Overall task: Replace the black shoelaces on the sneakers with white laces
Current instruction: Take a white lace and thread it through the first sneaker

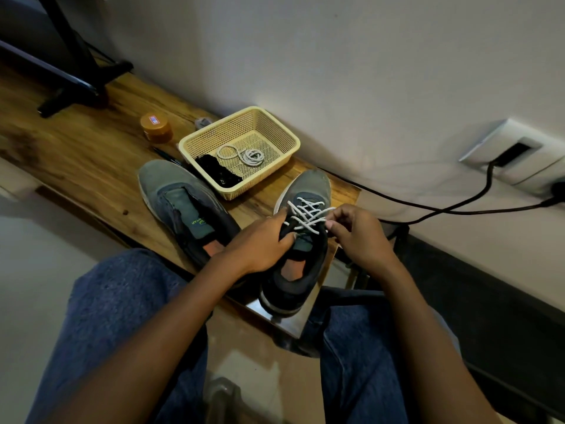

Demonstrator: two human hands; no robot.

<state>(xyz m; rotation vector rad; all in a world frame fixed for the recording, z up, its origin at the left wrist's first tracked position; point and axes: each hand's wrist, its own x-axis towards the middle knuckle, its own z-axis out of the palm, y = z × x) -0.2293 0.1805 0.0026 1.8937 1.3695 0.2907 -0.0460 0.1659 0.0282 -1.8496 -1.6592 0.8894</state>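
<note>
Two grey-green sneakers, one (301, 237) criss-crossed with a white lace (307, 216), the other (183, 203) unlaced, sit on a brown wood-grain desk (91, 154). A cream mesh basket (275, 130) holds a white lace coil (244, 154) and black laces (218, 171); an orange jar (156, 127) stands nearby.

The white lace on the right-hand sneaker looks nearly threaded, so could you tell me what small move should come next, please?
Probably pull the white lace end snug with the right hand, which pinches it, while the left hand steadies the sneaker; its crossings look loose.
</note>
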